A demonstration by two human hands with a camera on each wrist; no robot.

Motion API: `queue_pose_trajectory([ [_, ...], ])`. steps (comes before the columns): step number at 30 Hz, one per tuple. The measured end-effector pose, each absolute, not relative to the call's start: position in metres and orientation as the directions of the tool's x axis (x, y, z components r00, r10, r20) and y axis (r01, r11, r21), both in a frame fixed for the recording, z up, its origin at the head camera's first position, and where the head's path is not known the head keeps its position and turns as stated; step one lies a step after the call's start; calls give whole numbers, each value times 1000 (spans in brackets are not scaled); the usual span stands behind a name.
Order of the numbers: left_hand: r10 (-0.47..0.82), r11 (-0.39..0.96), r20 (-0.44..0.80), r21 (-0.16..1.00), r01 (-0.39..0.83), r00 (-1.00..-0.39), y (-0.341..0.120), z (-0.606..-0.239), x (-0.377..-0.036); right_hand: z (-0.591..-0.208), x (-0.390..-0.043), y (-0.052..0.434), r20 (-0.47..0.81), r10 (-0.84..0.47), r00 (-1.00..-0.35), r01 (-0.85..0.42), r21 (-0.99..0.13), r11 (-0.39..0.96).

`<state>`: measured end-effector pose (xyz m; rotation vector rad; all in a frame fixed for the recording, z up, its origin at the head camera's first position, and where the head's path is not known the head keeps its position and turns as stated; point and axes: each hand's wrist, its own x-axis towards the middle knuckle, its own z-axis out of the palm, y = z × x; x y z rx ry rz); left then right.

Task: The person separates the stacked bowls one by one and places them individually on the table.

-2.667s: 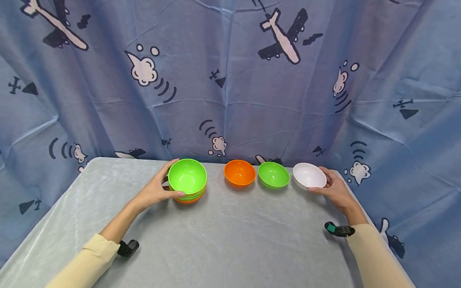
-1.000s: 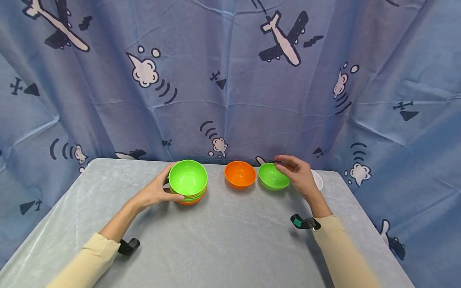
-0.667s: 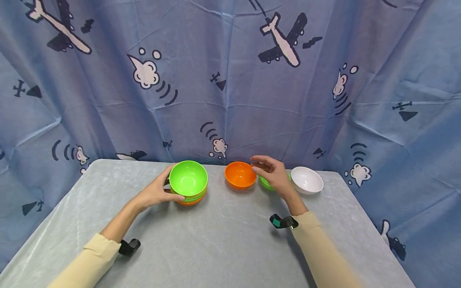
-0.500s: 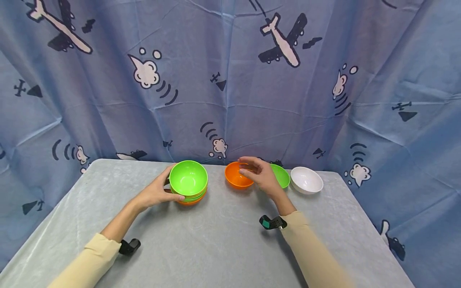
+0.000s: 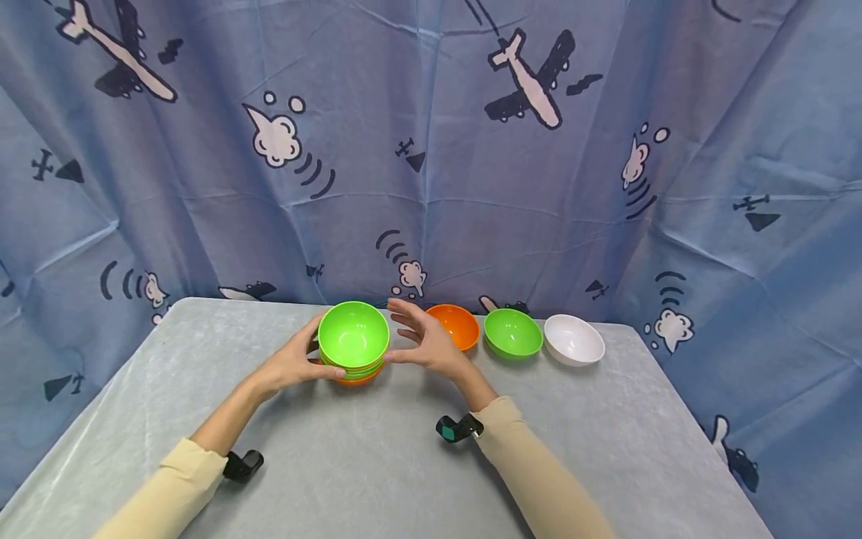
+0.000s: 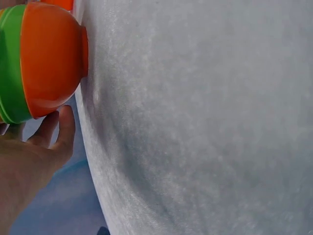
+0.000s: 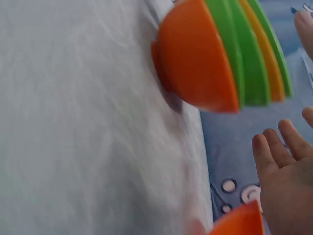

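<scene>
My left hand [image 5: 289, 363] holds a stack of nested bowls [image 5: 354, 337] from its left side, thumb at the front and fingers behind. The top bowl is green; in the right wrist view the stack [image 7: 195, 58] shows green and orange layers over an orange bottom bowl. At the stack's right side is my right hand [image 5: 431, 343], fingers spread and thumb tip close to the bowls; whether it touches them I cannot tell. Behind that hand, partly covered, stands a single orange bowl [image 5: 461, 326].
Right of the orange bowl stand a green bowl [image 5: 513, 334] and a white bowl [image 5: 575, 340], in a row along the back edge. A grey cloth covers the table [image 5: 377, 464]. A blue printed curtain [image 5: 337, 247] hangs right behind it.
My right hand has let go of the white bowl and travelled left past the green and orange bowls to the stack. The white bowl sits slightly further left. My left hand stays on the stack.
</scene>
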<state>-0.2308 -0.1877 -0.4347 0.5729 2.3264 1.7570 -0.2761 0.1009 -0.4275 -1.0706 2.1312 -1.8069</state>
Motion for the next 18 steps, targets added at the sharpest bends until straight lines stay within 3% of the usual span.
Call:
queue_pose_trajectory([
  [8,410,223,93,954,198,-907,-187,-433,-229,-440,-277,76,313,-636,-705,-415,-910,13],
  [18,404,238,79,953,189,-911,-187,-433,-229,-443,-274,66,291,-618,-731,-424,-903,76],
])
